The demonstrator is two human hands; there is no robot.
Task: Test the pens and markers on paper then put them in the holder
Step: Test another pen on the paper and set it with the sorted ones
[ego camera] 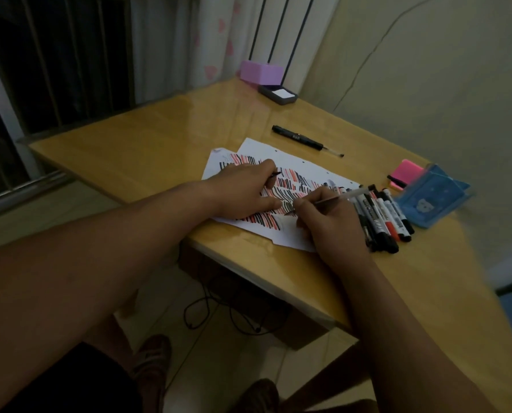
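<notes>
On my head camera feed, both forearms reached forward over the desk. The left hand lay palm down on the paper, its fingers pinching a small black piece; I could not tell whether it was a cap. The right hand gripped a pen in a writing hold, tip touching the sheet among red and black strokes. Just beside that hand lay a pile of markers, touching the paper's right edge. Beyond it sat a blue case and pink sticky notes. A black pen lay alone behind the paper. At the far corner stood a purple box by a curtain; a barred window was to the left.
</notes>
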